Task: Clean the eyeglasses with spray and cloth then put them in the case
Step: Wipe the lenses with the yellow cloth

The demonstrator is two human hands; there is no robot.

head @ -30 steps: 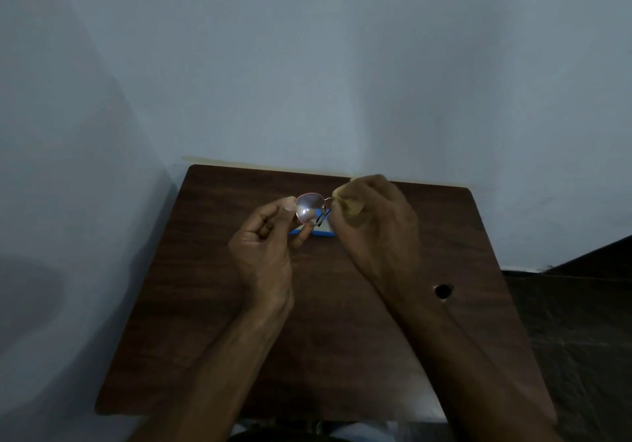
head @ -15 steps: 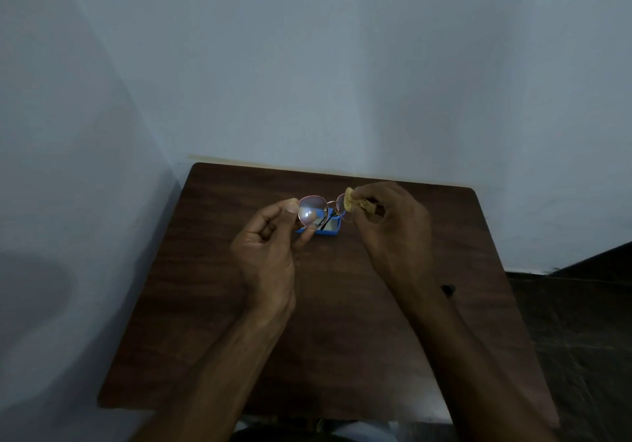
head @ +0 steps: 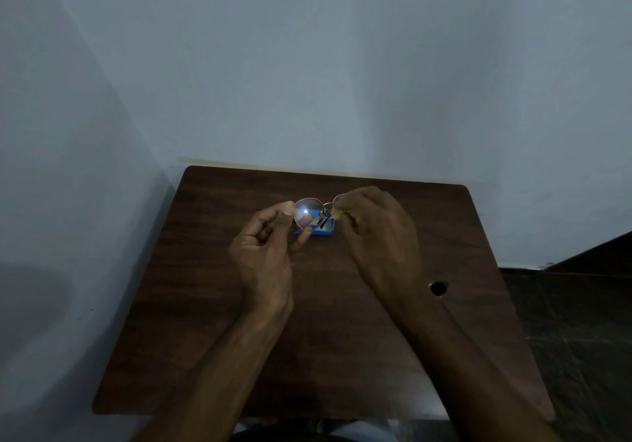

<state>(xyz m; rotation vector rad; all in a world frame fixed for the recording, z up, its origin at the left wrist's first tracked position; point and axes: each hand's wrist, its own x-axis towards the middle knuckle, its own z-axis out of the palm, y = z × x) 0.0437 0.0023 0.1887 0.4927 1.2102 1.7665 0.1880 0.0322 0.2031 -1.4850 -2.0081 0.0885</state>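
Item: glasses (head: pixel 309 214), held in the air above the blue case (head: pixel 325 233) on the surface (head: pixel 205 270).
Risk: the thin frame may twist or slip if rubbing presses hard against a one-sided pinch; trapped grit could scratch a lens.
Left hand (head: pixel 263 253): raised, fingers (head: pixel 286 211) pinching the left rim.
Right hand (head: pixel 379 236): knuckles up, curled, pinching the cloth (head: pixel 338 215) onto the right lens.

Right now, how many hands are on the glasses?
2. The left hand pinches the eyeglasses at the exposed lens's outer rim. The right hand holds the yellow cloth on the other lens, which is mostly hidden.
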